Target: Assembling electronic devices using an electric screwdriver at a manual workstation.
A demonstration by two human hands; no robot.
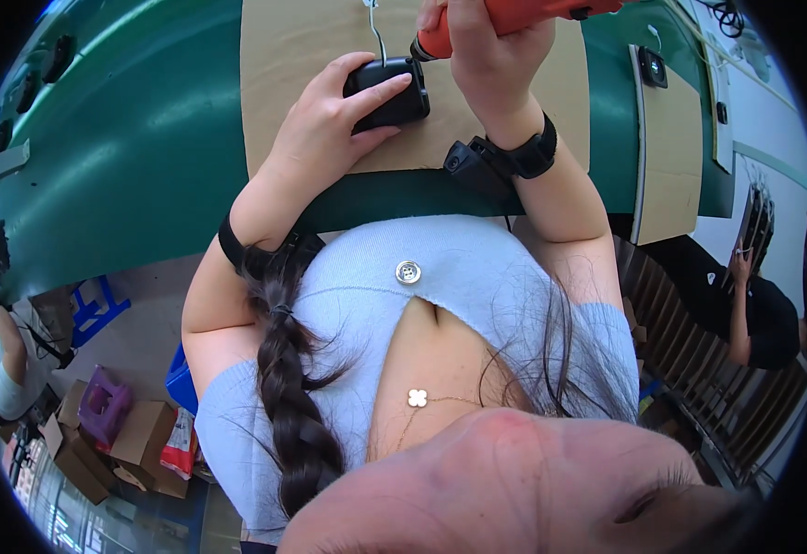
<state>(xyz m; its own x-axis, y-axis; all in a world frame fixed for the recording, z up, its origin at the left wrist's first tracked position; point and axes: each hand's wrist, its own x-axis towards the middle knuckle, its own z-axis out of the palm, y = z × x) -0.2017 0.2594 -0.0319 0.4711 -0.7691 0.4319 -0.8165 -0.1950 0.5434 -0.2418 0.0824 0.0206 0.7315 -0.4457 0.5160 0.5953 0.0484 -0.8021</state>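
Note:
On a sheet of brown cardboard [302,55], my left hand [327,115] is closed around a small black plastic case [394,106]. Its forefinger lies across the top of the case, with the thumb along the near side. A thin pale wire [376,32] rises from the far edge of the case. My right hand [496,60] grips a red electric screwdriver [514,17], held sideways with its dark nose [419,51] at the case's far right corner. Whether the bit touches a screw there is too small to tell.
The green tabletop [145,138] spreads to both sides. At right another cardboard piece [671,152] bears a small black device [653,67]. Dark objects [57,57] line the far left. Other people [773,305] are at both sides; open cartons [145,443] stand on the floor at left.

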